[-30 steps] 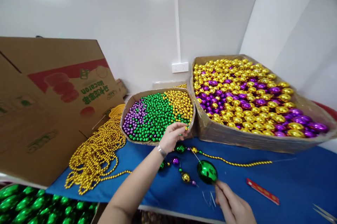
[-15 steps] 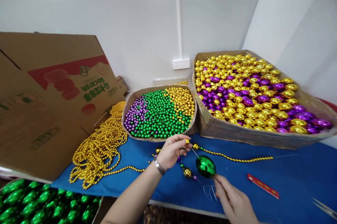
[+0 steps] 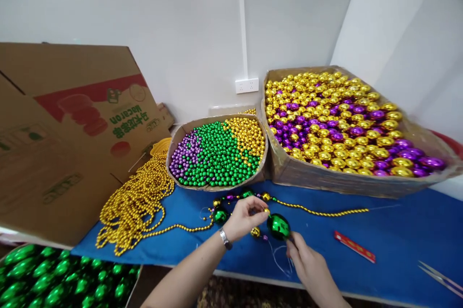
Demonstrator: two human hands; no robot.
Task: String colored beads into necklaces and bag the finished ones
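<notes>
My left hand (image 3: 247, 219) pinches a small gold bead (image 3: 266, 211) at the upper left end of a large shiny green bead (image 3: 279, 226). At the bead's lower right end, my right hand (image 3: 307, 262) has its thumb and finger closed on it; whether they also grip the thread is hidden. A clear thread (image 3: 279, 260) loops below the beads onto the cloth. Behind my left hand lies a strung garland of mixed beads, with another large green bead (image 3: 220, 215) and a gold ball (image 3: 255, 232) in it.
A carton of small purple, green and gold beads (image 3: 217, 154) stands behind my hands. To its right is a larger box of gold and purple beads (image 3: 336, 129). Gold bead strands (image 3: 139, 202) lie left. A red strip (image 3: 354, 246) and tweezers (image 3: 439, 276) rest on the blue cloth (image 3: 325, 231).
The small gold bead, held apart up the thread before, now sits against the large green bead. My left hand has moved down and right, closer to my right hand.
</notes>
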